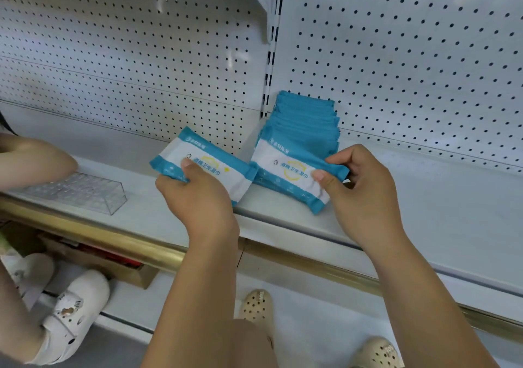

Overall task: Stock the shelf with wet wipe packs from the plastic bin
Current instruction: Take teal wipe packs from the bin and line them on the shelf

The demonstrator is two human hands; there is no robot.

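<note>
A clear plastic box [82,191] sits on the shelf [424,198] at left, below another person's arm [34,158]; a row of wet wipe packs [307,118] stands against the pegboard [396,70]. The fingers [169,182] of the left hand [198,200] curl round one pack [209,167] just left of that row, while the right hand [365,189] pinches the row's front pack [291,167].
</note>
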